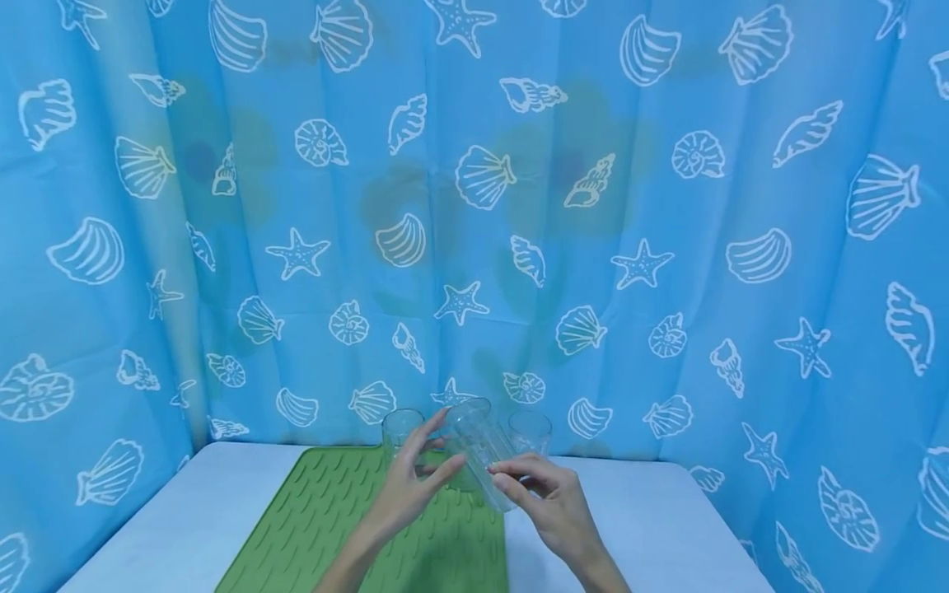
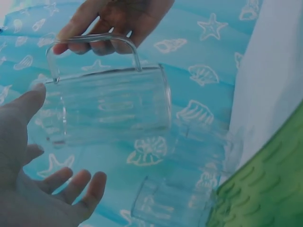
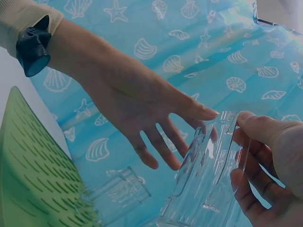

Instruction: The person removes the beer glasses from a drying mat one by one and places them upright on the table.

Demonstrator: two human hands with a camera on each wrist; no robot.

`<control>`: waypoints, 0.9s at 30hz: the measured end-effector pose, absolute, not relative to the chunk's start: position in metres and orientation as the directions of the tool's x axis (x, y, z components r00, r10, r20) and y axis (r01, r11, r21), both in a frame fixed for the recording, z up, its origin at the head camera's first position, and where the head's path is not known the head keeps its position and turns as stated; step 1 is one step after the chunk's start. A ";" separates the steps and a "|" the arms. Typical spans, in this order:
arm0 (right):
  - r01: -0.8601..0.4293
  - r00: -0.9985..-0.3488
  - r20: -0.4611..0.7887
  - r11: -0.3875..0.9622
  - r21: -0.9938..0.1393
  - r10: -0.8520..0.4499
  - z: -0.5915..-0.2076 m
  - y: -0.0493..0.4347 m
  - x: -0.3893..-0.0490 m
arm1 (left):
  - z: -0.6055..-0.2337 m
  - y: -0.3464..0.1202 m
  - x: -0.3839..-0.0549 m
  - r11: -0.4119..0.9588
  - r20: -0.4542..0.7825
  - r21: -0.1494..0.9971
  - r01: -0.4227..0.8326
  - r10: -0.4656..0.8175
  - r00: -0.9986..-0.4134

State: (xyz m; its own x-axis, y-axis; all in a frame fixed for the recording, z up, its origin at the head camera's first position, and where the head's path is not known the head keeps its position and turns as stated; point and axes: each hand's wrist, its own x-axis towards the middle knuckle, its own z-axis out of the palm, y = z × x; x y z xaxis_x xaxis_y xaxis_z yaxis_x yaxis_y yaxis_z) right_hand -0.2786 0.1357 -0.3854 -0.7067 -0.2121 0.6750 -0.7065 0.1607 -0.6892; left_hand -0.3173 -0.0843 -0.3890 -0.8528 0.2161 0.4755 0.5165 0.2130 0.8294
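A clear glass mug with a handle is held up in the air, tilted, over the right part of the green mat. My right hand grips it by the handle, with fingers curled through, as the left wrist view shows. Close to the mug's other side is my left hand, its fingers spread and thumb apart. One fingertip of it lies at the mug's end in the right wrist view; whether it touches, I cannot tell.
Two more clear glasses stand behind the hands, a left one and a right one. The mat lies on a white table. A blue curtain with white shells and starfish hangs behind.
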 end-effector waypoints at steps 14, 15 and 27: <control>-0.716 -0.696 0.702 0.086 -0.692 -0.152 -0.384 0.147 -0.284 | -0.415 -0.131 -0.305 0.583 0.494 0.607 0.539 0.254 -0.831; -0.719 -0.694 0.705 0.080 -0.691 -0.149 -0.384 0.148 -0.285 | -0.418 -0.136 -0.304 0.610 0.480 0.590 0.529 0.261 -0.837; -0.642 -0.766 0.638 0.085 -0.762 -0.076 -0.385 0.158 -0.287 | -0.456 -0.198 -0.299 0.827 0.260 0.457 0.328 0.228 -0.938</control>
